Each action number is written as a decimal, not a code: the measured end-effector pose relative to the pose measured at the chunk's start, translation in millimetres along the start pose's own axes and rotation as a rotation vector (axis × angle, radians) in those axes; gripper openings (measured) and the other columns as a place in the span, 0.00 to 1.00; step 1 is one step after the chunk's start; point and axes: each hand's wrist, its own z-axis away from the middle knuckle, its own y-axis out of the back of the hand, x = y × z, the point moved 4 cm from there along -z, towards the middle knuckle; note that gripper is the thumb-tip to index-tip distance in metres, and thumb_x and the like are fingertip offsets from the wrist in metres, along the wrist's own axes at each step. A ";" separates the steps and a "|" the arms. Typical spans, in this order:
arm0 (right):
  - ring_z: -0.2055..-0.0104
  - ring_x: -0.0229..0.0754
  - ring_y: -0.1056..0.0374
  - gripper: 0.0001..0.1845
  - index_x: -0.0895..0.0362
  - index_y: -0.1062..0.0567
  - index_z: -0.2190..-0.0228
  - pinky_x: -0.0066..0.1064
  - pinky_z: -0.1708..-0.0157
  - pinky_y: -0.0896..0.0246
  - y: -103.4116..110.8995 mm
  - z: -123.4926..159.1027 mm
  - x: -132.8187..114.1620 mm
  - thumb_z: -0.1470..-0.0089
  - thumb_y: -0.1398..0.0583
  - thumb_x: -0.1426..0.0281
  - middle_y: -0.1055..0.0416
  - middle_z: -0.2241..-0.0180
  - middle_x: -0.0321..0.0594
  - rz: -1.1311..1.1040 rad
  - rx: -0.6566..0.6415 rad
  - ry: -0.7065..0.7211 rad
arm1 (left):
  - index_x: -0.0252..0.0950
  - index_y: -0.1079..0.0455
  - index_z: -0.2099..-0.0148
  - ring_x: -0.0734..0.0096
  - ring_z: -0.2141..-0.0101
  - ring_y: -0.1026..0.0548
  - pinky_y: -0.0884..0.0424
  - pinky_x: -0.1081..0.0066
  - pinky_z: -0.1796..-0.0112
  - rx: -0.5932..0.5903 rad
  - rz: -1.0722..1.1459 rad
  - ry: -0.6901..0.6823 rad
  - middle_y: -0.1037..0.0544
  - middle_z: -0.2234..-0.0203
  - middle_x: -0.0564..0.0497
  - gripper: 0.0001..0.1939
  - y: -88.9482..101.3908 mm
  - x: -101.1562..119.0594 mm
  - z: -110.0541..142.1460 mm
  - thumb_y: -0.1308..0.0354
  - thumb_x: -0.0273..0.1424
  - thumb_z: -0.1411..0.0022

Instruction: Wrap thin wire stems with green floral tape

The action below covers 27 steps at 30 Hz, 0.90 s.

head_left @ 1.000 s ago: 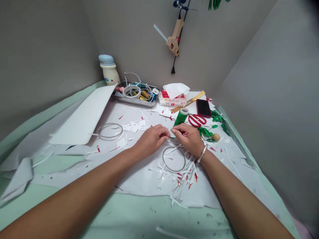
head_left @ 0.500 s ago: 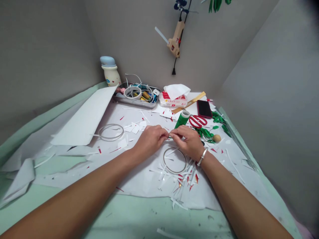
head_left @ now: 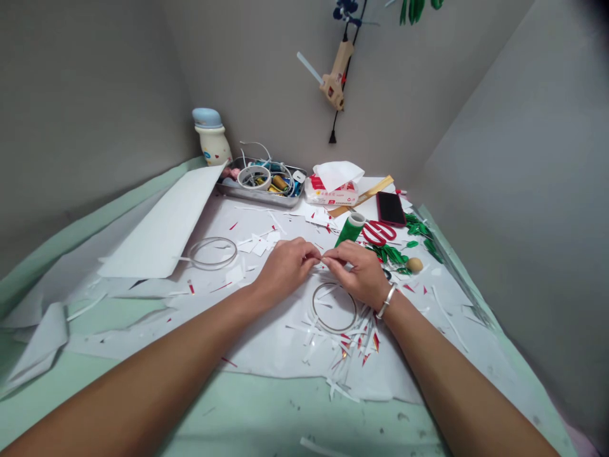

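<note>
Fingers of the left hand (head_left: 288, 268) and right hand (head_left: 358, 271) press together, nearly meeting over the bench (head_left: 266, 412); what they pinch is too small to tell. The green spool (head_left: 349, 232) stands just beyond. Green leaf-shaped pieces (head_left: 431, 246), seemingly cut, lie near the right edge; what remains is unclear.

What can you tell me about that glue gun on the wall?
The glue gun is tan, apparently plastic, with a small red part near its handle. It hangs handle up, nozzle down, against the grey wall, above the tissue pack. A pale, cloudy stick juts from its back. A black cord meets the handle's top; a black plug dangles below. No hand touches it. What holds it up is unclear.
</note>
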 end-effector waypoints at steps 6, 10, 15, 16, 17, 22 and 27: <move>0.70 0.38 0.33 0.08 0.56 0.23 0.70 0.29 0.67 0.40 0.3 2.2 24.7 0.44 0.43 0.71 0.27 0.72 0.38 -0.044 0.031 -0.163 | 0.38 0.27 0.66 0.72 0.67 0.29 0.34 0.70 0.61 -0.042 0.178 -0.015 0.25 0.69 0.53 0.05 0.7 9.3 1.4 0.45 0.27 0.42; 0.70 0.37 0.33 0.07 0.56 0.23 0.69 0.28 0.67 0.40 -7.4 3.6 18.3 0.46 0.42 0.72 0.26 0.72 0.37 -0.070 -0.091 -0.099 | 0.37 0.28 0.64 0.71 0.65 0.28 0.33 0.72 0.63 0.097 0.221 0.070 0.25 0.68 0.52 0.05 6.8 0.1 -0.2 0.45 0.30 0.41; 0.70 0.38 0.37 0.07 0.56 0.23 0.70 0.30 0.66 0.42 -1.8 -0.7 -0.7 0.45 0.42 0.71 0.28 0.74 0.38 0.006 -0.035 0.013 | 0.37 0.28 0.65 0.70 0.67 0.29 0.34 0.69 0.62 0.048 0.031 0.036 0.25 0.69 0.52 0.06 2.2 -3.4 0.2 0.46 0.27 0.42; 0.70 0.38 0.37 0.07 0.57 0.23 0.70 0.31 0.66 0.42 0.1 -1.6 -0.4 0.44 0.43 0.70 0.28 0.74 0.38 0.020 -0.009 0.007 | 0.37 0.27 0.66 0.70 0.68 0.29 0.35 0.68 0.61 0.010 0.003 0.009 0.25 0.70 0.52 0.06 0.3 -1.5 0.6 0.46 0.26 0.42; 0.70 0.38 0.37 0.08 0.57 0.23 0.70 0.31 0.66 0.42 1.7 -2.3 1.6 0.44 0.43 0.70 0.28 0.75 0.38 0.030 0.012 -0.007 | 0.37 0.27 0.66 0.71 0.68 0.29 0.35 0.67 0.60 -0.026 -0.009 -0.018 0.25 0.71 0.52 0.06 -1.3 0.9 1.1 0.46 0.25 0.42; 0.70 0.38 0.34 0.08 0.56 0.23 0.70 0.30 0.67 0.41 1.3 0.1 23.1 0.44 0.43 0.70 0.27 0.73 0.39 -0.023 0.047 -0.141 | 0.37 0.28 0.66 0.72 0.67 0.29 0.34 0.68 0.59 -0.069 0.163 -0.039 0.25 0.69 0.53 0.06 -0.8 9.1 1.7 0.46 0.26 0.42; 0.69 0.38 0.34 0.07 0.55 0.23 0.70 0.29 0.67 0.40 -7.7 2.9 15.9 0.45 0.42 0.71 0.26 0.72 0.38 -0.054 -0.085 -0.074 | 0.37 0.28 0.64 0.70 0.65 0.28 0.32 0.71 0.63 0.071 0.238 0.070 0.25 0.67 0.51 0.07 4.8 -0.8 0.9 0.47 0.31 0.41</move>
